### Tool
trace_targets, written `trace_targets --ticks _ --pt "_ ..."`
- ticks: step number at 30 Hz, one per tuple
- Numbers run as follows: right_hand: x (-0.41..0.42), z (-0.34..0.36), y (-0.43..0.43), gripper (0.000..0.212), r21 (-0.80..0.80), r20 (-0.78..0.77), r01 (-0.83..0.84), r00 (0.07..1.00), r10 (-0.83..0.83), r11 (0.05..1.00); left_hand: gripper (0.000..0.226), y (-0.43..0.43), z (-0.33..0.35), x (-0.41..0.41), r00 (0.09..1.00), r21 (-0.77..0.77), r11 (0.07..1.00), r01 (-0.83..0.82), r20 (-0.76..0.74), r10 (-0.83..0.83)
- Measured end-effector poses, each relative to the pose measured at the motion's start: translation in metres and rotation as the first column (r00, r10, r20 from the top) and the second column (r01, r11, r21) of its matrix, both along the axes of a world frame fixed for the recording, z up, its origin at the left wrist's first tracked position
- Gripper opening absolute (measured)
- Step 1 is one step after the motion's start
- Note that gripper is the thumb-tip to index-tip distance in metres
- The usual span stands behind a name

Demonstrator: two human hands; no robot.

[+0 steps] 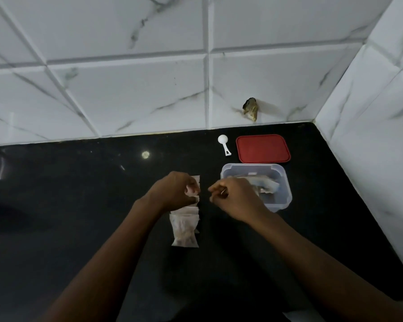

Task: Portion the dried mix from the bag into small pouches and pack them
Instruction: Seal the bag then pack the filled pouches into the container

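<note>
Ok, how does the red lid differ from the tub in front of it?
The lid is opaque red; the tub is clear. The lid lies flat and bare by the wall; the tub stands open with a crumpled bag inside. The lid shows whole; the right hand covers the tub's near-left corner. Both are rounded rectangles on the black counter.

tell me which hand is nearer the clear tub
Right. The right hand overlaps the tub's left edge in this view. The left hand is farther left, gripping a pouch at the far end of the pouch row.
</note>
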State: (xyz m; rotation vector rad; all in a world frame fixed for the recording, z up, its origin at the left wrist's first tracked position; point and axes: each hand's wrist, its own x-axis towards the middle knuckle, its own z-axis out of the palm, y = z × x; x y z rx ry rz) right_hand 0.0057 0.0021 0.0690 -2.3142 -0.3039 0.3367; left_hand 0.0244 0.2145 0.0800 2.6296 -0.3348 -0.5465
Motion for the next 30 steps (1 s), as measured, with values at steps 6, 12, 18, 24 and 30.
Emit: trace_targets --ticks 6,12,18,24,30 --pt "-0.021 -0.023 0.046 0.031 -0.153 -0.01 -0.114 0.993 0.114 0.982 0.027 0.029 -0.016 -0.026 0.998 0.114 0.993 0.034 -0.052 -0.028" --pt "-0.036 -0.037 0.06 0.027 -0.267 0.01 -0.067 0.997 0.072 0.961 0.025 0.041 -0.032 -0.041 0.998 0.115 0.992 0.042 -0.055 -0.036" --pt "-0.039 -0.042 0.059 0.012 -0.233 -0.041 -0.043 0.999 0.035 0.971 0.007 0.048 -0.043 -0.045 0.997 -0.034 0.999 0.028 -0.072 -0.03" --pt "-0.035 -0.028 0.041 0.003 -0.088 -0.104 -0.086 0.992 0.077 0.992 0.001 0.052 -0.036 -0.043 0.997 -0.261 0.965 0.002 -0.073 -0.021" --pt "-0.022 0.011 0.011 0.008 -0.092 0.04 -0.06 0.997 0.064 0.994 0.005 0.024 -0.007 -0.022 0.991 -0.387 0.915 0.115 0.107 -0.08"
